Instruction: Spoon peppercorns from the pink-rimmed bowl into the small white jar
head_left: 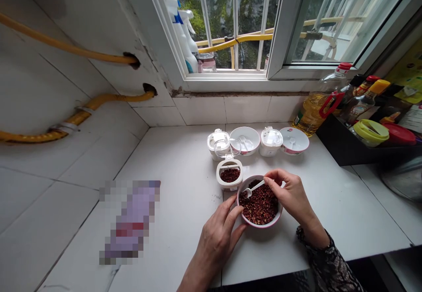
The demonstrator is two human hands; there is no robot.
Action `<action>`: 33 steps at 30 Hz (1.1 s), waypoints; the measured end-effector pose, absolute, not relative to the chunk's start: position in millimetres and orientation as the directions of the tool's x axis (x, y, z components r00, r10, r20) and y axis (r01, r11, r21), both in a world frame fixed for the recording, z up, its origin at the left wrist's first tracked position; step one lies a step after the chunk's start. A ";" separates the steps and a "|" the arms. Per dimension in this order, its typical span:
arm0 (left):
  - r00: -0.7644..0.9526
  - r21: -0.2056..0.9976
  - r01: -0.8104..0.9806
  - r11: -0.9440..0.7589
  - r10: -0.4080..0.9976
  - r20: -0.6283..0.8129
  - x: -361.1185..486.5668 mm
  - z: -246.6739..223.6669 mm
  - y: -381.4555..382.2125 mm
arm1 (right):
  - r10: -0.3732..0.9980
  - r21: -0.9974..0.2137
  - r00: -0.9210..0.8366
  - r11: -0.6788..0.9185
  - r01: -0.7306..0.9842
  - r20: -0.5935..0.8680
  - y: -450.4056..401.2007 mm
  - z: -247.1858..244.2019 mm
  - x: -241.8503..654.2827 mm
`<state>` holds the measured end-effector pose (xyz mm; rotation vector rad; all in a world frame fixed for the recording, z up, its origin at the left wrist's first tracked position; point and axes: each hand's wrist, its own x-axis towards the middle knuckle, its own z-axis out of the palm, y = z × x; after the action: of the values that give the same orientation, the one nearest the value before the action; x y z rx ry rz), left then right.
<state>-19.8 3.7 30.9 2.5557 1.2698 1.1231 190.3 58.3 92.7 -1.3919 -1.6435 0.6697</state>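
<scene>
A bowl [279,214] full of dark red peppercorns [260,208] sits on the white counter in front of me. My left hand [219,235] steadies it, fingers on the left rim and thumb against the lower side. Pinched between the fingers of my right hand [292,195] is a small white spoon [255,188], its tip at the peppercorns near the bowl's left side. Just behind the bowl, a white spice jar [230,184] stands with its clear lid flipped up and similar peppercorns inside.
Behind are two white lidded jars [271,140] and two white bowls [298,145], each holding something small and pale. An oil bottle [313,109] and a black box [343,147] of condiments stand right. A blurred purple packet [136,217] lies left.
</scene>
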 end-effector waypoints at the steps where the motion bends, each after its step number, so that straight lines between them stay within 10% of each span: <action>1: 0.391 0.363 0.662 -0.656 0.715 0.579 -19.7 30.9 3.7 | 0.967 -0.846 0.012 0.215 0.487 0.253 58.7 93.7 191.6; 22: 0.374 0.353 0.662 -0.661 0.700 0.609 -18.6 29.0 4.2 | 0.892 -0.887 0.249 0.272 0.373 0.378 63.3 108.2 179.9; 30: 0.383 0.342 0.667 -0.662 0.698 0.605 -18.8 28.9 3.9 | 0.502 -0.313 -0.187 0.745 0.589 0.844 55.9 89.5 161.1; 33: 0.384 0.345 0.667 -0.660 0.702 0.600 -19.0 29.5 3.6 | 0.470 -0.286 -0.197 0.765 0.577 0.860 54.6 89.0 163.5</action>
<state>-19.0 3.6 29.5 2.5747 1.2744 1.1528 163.5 54.6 89.0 -0.8075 -1.8386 -0.1189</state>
